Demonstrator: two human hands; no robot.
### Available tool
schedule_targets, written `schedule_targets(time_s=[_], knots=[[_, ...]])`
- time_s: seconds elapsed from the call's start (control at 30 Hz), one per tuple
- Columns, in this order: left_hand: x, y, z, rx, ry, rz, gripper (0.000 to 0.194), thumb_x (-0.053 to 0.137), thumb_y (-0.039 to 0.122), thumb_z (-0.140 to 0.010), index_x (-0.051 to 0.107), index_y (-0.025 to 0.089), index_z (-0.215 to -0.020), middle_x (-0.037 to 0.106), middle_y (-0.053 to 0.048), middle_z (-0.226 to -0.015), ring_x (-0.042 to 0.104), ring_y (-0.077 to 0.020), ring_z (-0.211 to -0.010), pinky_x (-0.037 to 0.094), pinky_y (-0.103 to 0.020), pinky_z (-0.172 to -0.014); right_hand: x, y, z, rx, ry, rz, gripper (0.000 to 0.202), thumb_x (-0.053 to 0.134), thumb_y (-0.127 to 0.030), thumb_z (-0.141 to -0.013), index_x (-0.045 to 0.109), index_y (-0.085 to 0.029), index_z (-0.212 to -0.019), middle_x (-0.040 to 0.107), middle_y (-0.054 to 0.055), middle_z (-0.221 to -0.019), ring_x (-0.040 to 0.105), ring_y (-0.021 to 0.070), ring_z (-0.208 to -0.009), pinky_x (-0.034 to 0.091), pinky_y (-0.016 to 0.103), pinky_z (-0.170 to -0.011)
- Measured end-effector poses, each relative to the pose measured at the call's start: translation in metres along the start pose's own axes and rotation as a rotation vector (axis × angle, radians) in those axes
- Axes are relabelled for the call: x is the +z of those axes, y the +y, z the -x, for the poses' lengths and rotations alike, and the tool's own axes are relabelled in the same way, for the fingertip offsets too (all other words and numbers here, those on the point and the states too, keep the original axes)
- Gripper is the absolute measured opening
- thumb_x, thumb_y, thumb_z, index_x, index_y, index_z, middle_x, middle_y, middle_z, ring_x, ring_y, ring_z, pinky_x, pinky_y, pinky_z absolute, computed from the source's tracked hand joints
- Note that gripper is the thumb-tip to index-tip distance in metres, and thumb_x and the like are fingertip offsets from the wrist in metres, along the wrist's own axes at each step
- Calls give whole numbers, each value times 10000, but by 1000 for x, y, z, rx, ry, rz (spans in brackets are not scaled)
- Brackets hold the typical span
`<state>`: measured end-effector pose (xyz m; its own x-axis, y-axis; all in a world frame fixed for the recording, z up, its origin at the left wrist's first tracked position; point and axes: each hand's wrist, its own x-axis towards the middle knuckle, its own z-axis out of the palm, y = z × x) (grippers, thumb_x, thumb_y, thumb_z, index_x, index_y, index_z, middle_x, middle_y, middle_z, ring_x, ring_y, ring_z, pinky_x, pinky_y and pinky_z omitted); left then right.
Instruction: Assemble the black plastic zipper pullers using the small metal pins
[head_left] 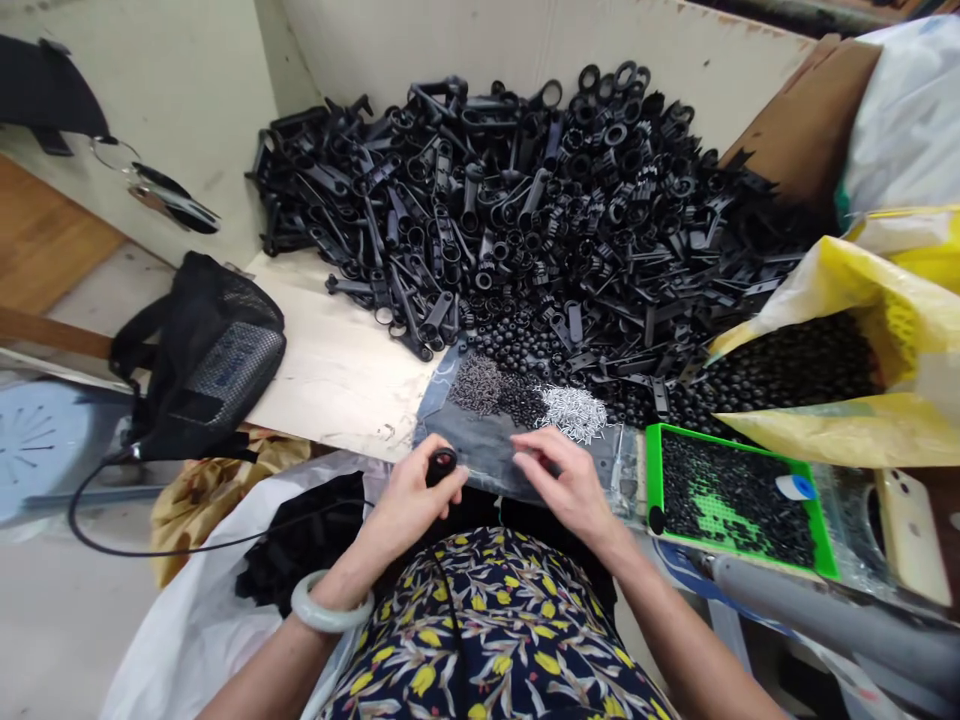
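My left hand is closed around a black plastic part with a round, ring-like end. My right hand hovers over the dark mat, its thumb and forefinger curved with a small gap between the tips; nothing shows between them. Just beyond the hands lie small heaps: brownish-grey small pieces, black small pieces and silvery pins. Black round beads or caps are scattered behind these heaps.
A large pile of black plastic parts fills the back. To the right are a green tray of small black pieces, a yellow bag of black beads and a phone. A black mesh bag with a cable lies left.
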<state>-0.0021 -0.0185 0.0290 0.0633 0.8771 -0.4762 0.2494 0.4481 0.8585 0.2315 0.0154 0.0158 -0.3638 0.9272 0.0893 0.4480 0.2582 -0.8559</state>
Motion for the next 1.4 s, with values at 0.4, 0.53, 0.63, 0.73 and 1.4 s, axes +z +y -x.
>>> schedule_targets(time_s=[0.4, 0.53, 0.63, 0.73, 1.4], knots=[[4, 11, -55, 247, 252, -909, 184, 611, 255, -969, 736, 256, -1105, 797, -73, -871, 751, -250, -784, 423, -295, -655, 7, 22, -34, -183, 45, 724, 158, 580, -274, -1044, 700, -210, -962, 679, 47, -906, 626, 186, -832, 448, 306, -748], [-2, 9, -56, 284, 209, -874, 174, 583, 203, -961, 744, 225, -1023, 794, -82, -874, 744, -244, -773, 431, -295, -655, 7, 25, -35, -258, 52, 810, 167, 574, -250, -1045, 695, -197, -943, 673, 44, -873, 603, 189, -813, 420, 314, -725], [-4, 7, -50, 333, 229, -515, 132, 614, 251, -943, 740, 213, -944, 780, -52, -845, 720, -202, -745, 471, -274, -686, 5, 24, -33, -324, 72, 857, 201, 549, -221, -1051, 695, -199, -915, 675, 43, -838, 582, 189, -788, 398, 323, -718], [0, 8, -40, 214, 195, -64, 199, 668, 385, -905, 718, 192, -898, 665, 10, -613, 596, -139, -527, 446, -236, -544, 3, 25, -30, -333, 105, 856, 193, 561, -233, -1049, 699, -201, -918, 677, 43, -827, 580, 188, -793, 391, 325, -719], [43, 22, -23, 6, 8, 555, 391, 825, 486, -755, 650, 149, -847, 526, 66, -479, 400, -60, -409, 313, -171, -403, 26, -6, -17, 364, 165, -775, 187, 809, -406, -851, 765, -225, -838, 704, -4, -835, 580, 140, -774, 454, 273, -777]])
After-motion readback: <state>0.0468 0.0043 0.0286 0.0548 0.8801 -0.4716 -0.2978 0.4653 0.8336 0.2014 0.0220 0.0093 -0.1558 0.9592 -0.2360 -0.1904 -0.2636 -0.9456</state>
